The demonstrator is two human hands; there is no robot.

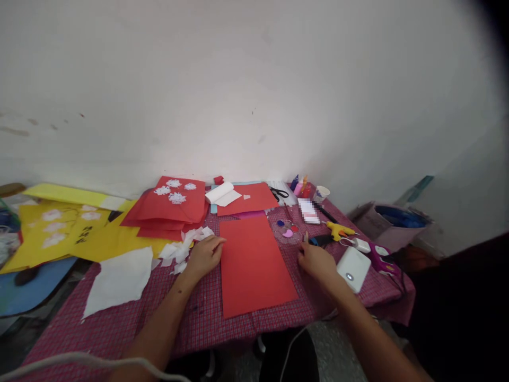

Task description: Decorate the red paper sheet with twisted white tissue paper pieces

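A red paper sheet (pixel 254 262) lies flat in front of me on the checked tablecloth (pixel 207 318). My left hand (pixel 204 254) rests at the sheet's left edge, fingers curled and touching the paper. My right hand (pixel 316 261) sits just right of the sheet, fingers curled, with what looks like a thin stick or brush handle poking up from it. A round paint palette (pixel 287 231) with coloured blobs lies just beyond my right hand.
White paper scraps (pixel 183 248) and a torn white sheet (pixel 119 281) lie left. Red sheets with white flowers (pixel 170 207) and yellow sheets (pixel 67 228) sit behind. A yellow glue gun (pixel 340 230), white box (pixel 353 268), scissors (pixel 279 193), paint bottles (pixel 300 185) and cup (pixel 321 193) stand right.
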